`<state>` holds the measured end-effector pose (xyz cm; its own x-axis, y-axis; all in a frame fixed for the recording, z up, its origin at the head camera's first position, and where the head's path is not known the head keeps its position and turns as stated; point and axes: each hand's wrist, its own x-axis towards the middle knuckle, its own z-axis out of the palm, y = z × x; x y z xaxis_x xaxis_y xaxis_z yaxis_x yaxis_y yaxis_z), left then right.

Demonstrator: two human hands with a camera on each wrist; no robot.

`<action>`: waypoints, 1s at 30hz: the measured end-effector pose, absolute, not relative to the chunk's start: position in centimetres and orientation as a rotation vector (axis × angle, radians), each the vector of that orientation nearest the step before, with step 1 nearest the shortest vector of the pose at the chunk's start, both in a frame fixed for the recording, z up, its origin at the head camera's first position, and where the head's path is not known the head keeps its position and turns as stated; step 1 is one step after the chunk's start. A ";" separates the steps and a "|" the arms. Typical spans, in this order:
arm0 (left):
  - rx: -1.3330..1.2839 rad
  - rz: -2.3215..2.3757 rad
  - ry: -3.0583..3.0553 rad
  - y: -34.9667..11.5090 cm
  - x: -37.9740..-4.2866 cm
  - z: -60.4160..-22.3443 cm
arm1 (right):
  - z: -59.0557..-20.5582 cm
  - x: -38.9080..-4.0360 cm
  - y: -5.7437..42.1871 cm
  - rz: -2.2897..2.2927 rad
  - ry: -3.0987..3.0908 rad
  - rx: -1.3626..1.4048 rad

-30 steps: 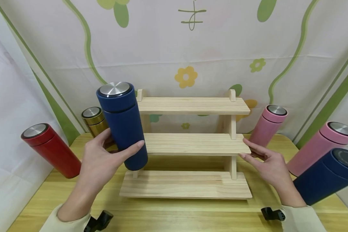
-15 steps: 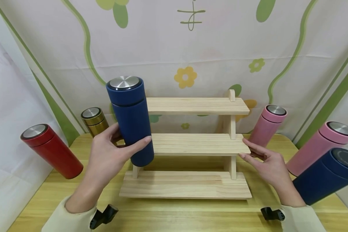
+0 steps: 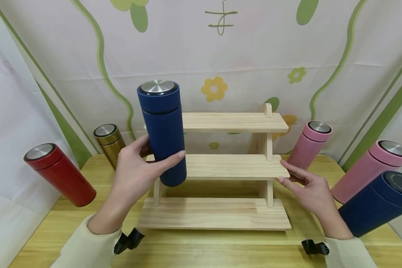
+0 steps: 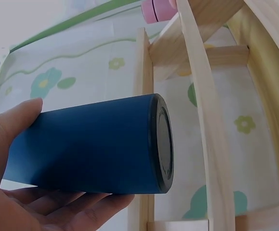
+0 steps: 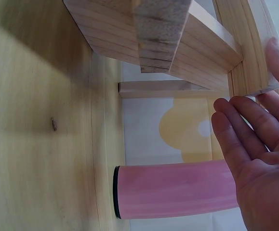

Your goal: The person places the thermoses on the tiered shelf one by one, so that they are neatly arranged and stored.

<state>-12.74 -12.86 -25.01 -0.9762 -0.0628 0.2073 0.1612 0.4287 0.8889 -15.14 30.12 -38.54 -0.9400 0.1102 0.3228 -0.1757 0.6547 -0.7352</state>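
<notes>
My left hand [image 3: 135, 173] grips a dark blue vacuum flask [image 3: 165, 128] with a silver lid, thumb across its front. The flask is nearly upright, raised in front of the left part of a three-tier wooden display shelf [image 3: 217, 166]. In the left wrist view the base of the flask [image 4: 96, 144] points toward the shelf boards, with fingers beneath its side. My right hand [image 3: 309, 190] holds the right end of the middle board between thumb and fingers. The right wrist view shows the thumb and fingertips [image 5: 221, 120] at that board's end.
A red flask [image 3: 61, 175] and a gold flask [image 3: 110, 143] stand on the table [image 3: 221, 249] at left. Two pink flasks, one behind the right hand [image 3: 309, 145] and another pink flask [image 3: 372, 171], stand at right beside a second blue flask [image 3: 378, 203]. A patterned curtain [image 3: 251, 56] hangs behind.
My left hand has moved right and upward with the blue flask, which now overlaps the left ends of the upper two boards. My right hand stays at the middle board's end.
</notes>
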 end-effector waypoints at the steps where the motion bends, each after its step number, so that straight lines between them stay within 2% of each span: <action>1: -0.098 -1.577 -2.464 -12.7 -12.8 -25.0 | -38.6 -15.1 30.1 1.177 -2.533 0.053; 30: -0.293 -1.643 -2.386 -8.4 -15.2 -23.9 | -38.6 -15.2 30.1 1.143 -2.536 0.050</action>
